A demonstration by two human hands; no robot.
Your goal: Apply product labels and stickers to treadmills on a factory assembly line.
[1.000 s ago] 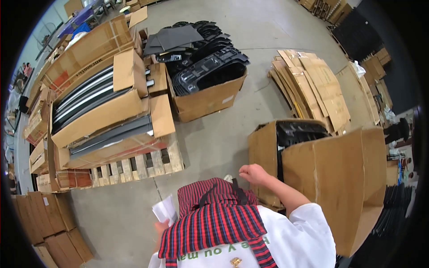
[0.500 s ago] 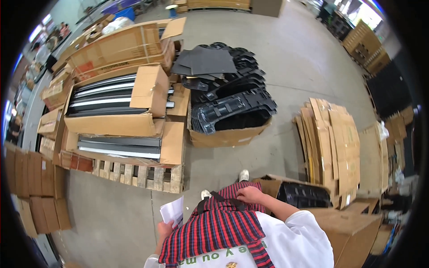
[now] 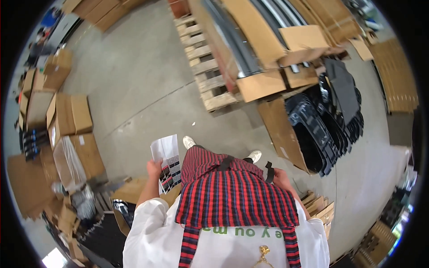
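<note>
My left hand [image 3: 154, 168] is closed on a printed sheet of paper [image 3: 165, 149], held out beside my left hip. Its lower part carries dark and red printed blocks. At my right side, my right hand [image 3: 281, 179] is closed at the edge of my apron, on a black strap [image 3: 269, 172] whose end sticks up beside the fingers. The red-and-dark striped apron [image 3: 232, 192] hangs over my white shirt, and another black strap [image 3: 226, 163] crosses its lower part.
Ahead to the right, a wooden pallet [image 3: 207, 67] bears cartons of long dark and silver strips. An open carton [image 3: 281, 129] beside it holds black molded plastic parts [image 3: 313, 120]. Cartons [image 3: 82, 152] stand to my left; another open carton [image 3: 129, 190] is close behind my left arm.
My body and view have turned to the left, so the pallet now lies to the right. My right hand has moved from the apron's middle to its right side. The left still holds the paper.
</note>
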